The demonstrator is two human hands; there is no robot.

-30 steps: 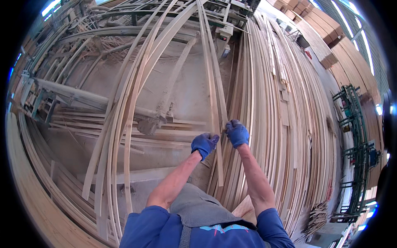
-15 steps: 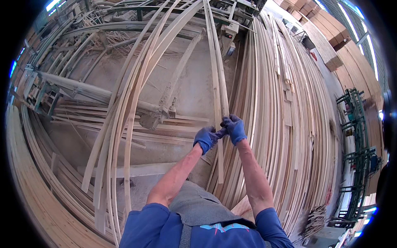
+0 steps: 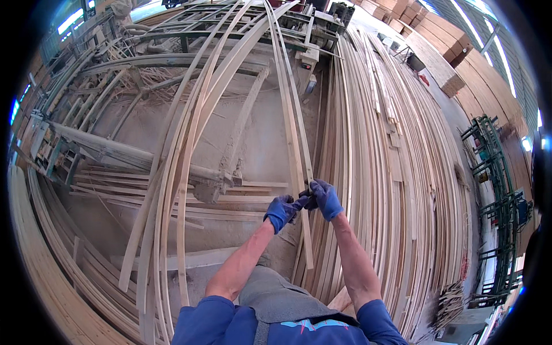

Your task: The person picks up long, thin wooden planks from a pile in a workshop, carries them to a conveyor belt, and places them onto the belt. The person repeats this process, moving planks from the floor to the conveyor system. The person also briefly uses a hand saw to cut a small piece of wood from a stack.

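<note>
Hands: two, both in blue gloves, raised side by side and almost touching.
Left hand (image 3: 282, 211): fingers curled, pinching the lower part of a thin wooden strip (image 3: 292, 132).
Right hand (image 3: 325, 198): closed around the same strip, just beside the left.
Strip: one long pale strip, running up and away from the hands, its lower end hanging below them.
Stack of strips (image 3: 397, 161): too many to count, to the right.
Leaning strips (image 3: 190, 144): several bent ones at left, exact number unclear.

blue gloves (image 3: 305, 204); pale wood strips (image 3: 290, 126); green rack (image 3: 497, 195).
</note>
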